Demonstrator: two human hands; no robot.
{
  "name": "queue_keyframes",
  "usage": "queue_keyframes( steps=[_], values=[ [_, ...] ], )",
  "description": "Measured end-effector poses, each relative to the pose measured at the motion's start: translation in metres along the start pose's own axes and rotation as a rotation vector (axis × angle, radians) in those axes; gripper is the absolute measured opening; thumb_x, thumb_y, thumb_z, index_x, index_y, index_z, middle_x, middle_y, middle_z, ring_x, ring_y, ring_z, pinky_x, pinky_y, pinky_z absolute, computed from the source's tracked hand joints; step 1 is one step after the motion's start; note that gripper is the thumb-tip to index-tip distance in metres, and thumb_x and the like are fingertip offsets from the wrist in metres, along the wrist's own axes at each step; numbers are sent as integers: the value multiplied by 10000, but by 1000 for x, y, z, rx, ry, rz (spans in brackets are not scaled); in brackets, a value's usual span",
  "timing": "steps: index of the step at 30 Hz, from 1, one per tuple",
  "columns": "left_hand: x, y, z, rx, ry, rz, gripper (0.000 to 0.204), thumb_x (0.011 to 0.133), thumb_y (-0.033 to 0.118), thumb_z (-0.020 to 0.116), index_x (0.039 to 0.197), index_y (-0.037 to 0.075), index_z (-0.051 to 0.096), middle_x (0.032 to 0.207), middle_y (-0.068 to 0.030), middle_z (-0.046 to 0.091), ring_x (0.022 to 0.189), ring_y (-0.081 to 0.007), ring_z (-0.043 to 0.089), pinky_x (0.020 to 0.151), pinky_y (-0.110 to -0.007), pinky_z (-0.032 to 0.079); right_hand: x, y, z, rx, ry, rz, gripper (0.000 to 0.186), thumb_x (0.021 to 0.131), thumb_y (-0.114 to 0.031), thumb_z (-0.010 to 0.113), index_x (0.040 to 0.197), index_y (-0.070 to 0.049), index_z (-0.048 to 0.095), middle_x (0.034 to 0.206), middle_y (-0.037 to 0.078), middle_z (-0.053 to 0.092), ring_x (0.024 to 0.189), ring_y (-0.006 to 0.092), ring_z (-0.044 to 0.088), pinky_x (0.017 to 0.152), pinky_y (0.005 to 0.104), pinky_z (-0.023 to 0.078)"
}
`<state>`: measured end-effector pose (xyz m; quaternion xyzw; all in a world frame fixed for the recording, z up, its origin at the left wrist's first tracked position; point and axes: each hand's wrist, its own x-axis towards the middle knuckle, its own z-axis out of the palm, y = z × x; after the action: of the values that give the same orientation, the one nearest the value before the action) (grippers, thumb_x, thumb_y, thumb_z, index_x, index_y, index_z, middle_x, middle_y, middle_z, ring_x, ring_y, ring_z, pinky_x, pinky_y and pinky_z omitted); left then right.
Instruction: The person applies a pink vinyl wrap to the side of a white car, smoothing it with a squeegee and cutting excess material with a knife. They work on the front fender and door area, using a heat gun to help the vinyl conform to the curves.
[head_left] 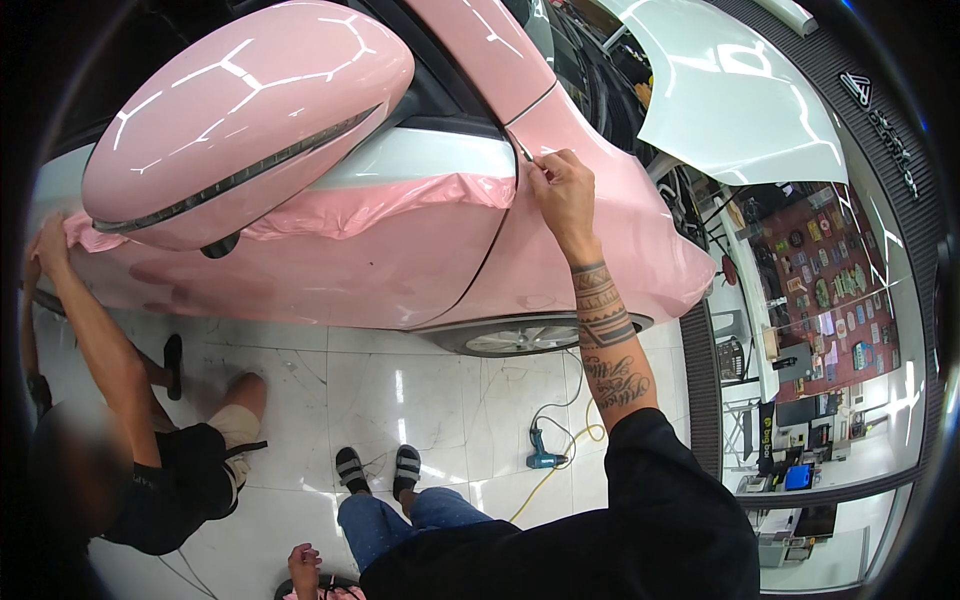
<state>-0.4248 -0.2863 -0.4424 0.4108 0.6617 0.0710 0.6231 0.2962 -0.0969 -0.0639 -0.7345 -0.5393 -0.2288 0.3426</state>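
My right hand (564,188) pinches a small thin tool (526,152) at the seam between the pink car's door and front fender (630,250). Left of it, a loose, wrinkled strip of pink film (350,210) runs along the door top below a pale uncovered band (420,155). The large pink side mirror (250,120) fills the upper left. My left hand (304,565) is low at the bottom edge, fingers curled, beside some pink material (330,590); what it holds, if anything, is unclear.
A co-worker (180,480) at left has hands on the film's far end. A teal heat gun (545,450) with cords lies on the tiled floor (400,380). The raised white hood (730,90) is upper right, above a glass front (830,330) showing shelves and equipment.
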Motion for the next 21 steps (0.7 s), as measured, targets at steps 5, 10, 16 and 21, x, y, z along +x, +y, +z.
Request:
queue_keyframes(
  steps=[5, 10, 16, 21],
  values=[
    [2, 18, -17, 58, 20, 39, 236, 881, 146, 570, 1108, 86, 597, 878, -66, 647, 713, -163, 627, 544, -266, 466, -4, -2, 3, -25, 11, 2, 113, 773, -98, 693, 815, 7, 698, 781, 143, 630, 645, 290, 623, 609, 373, 491],
    [5, 30, -23, 80, -26, 29, 258, 882, 157, 562, 1121, 64, 590, 899, -78, 649, 723, -158, 626, 543, -268, 466, -8, -5, -2, -71, 16, -9, 116, 767, -64, 707, 820, 38, 698, 751, 146, 624, 613, 246, 621, 589, 332, 497],
    [5, 32, -23, 72, -45, -7, 275, 874, 149, 564, 1130, 51, 587, 901, -85, 650, 716, -161, 626, 544, -270, 468, -17, -8, -3, -85, -32, 109, 141, 764, -128, 675, 785, 10, 688, 809, 167, 635, 688, 336, 621, 634, 416, 490],
    [7, 34, -25, 129, -41, 17, 264, 892, 116, 531, 1134, 27, 588, 872, -80, 659, 706, -148, 646, 514, -242, 469, -15, -17, -9, -169, -67, 37, 145, 768, -97, 668, 748, 46, 657, 730, 177, 626, 609, 285, 629, 577, 376, 499]
  ],
)
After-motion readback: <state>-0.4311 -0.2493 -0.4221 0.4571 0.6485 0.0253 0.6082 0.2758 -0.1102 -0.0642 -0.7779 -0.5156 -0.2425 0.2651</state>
